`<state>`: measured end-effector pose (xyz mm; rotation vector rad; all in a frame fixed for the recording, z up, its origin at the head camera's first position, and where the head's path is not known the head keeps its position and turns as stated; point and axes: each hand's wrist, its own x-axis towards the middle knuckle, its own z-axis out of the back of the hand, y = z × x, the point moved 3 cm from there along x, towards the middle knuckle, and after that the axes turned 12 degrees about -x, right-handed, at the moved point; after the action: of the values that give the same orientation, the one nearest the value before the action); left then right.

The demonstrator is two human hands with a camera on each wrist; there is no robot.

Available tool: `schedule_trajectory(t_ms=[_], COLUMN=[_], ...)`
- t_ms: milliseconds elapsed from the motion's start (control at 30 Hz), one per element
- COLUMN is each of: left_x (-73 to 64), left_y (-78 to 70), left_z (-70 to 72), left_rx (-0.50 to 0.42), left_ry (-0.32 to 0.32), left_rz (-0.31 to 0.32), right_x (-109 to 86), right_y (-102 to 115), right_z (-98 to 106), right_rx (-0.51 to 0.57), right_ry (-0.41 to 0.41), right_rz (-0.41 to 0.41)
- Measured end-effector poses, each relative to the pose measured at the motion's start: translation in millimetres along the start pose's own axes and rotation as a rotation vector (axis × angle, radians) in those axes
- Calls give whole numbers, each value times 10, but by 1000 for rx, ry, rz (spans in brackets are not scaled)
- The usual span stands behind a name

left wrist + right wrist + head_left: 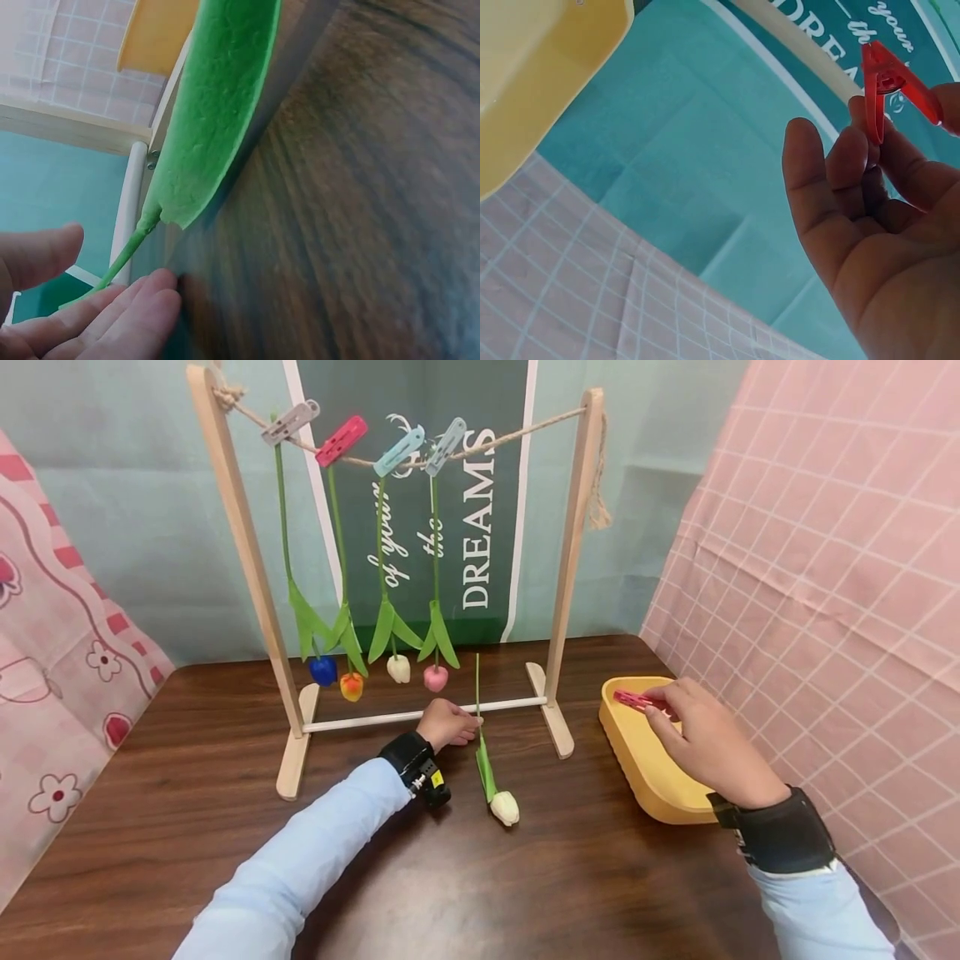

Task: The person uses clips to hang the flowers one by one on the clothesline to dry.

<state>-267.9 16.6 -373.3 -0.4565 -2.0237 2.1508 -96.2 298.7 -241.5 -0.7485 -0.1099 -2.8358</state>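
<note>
A white artificial tulip (504,808) lies on the table, its green stem pointing toward the rack. Beside that stem is my left hand (448,724); in the left wrist view its fingers (142,311) reach to the stem (124,257), with the thumb held apart. A large green leaf (217,105) fills the top of that view. My right hand (708,739) pinches a red clothespin (632,700) over the yellow tray (626,752). In the right wrist view, thumb and fingers press the two legs of the clothespin (889,82).
A wooden rack (570,552) carries a rope (517,437) with several clipped tulips hanging head down: blue (322,671), orange (352,686), white (399,669) and pink (435,677). A white crossbar (367,721) joins its feet. A pink grid cloth (825,568) borders the right side.
</note>
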Motion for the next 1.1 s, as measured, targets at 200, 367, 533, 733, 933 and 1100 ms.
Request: schedule_trajectory(t_ms=[200, 367, 533, 733, 933, 1100], left_x=[21, 53, 106, 150, 120, 53], left_y=[-4, 17, 62, 110, 79, -4], left_z=[-67, -109, -150, -161, -162, -177], left_rx=[8, -8, -39, -64, -128, -155], left_ry=[-6, -16, -24, -44, -55, -34], left_rz=[26, 35, 40, 40, -6, -58], right_x=[-27, -35, -43, -39, -16, 20], right_y=[32, 57, 67, 82, 104, 110], right_z=[-44, -80, -112, -131, -119, -114], right_rx=[17, 39, 42, 30, 23, 25], right_ry=[-13, 2, -12, 2, -3, -38], right_rz=[15, 33, 66, 78, 95, 151])
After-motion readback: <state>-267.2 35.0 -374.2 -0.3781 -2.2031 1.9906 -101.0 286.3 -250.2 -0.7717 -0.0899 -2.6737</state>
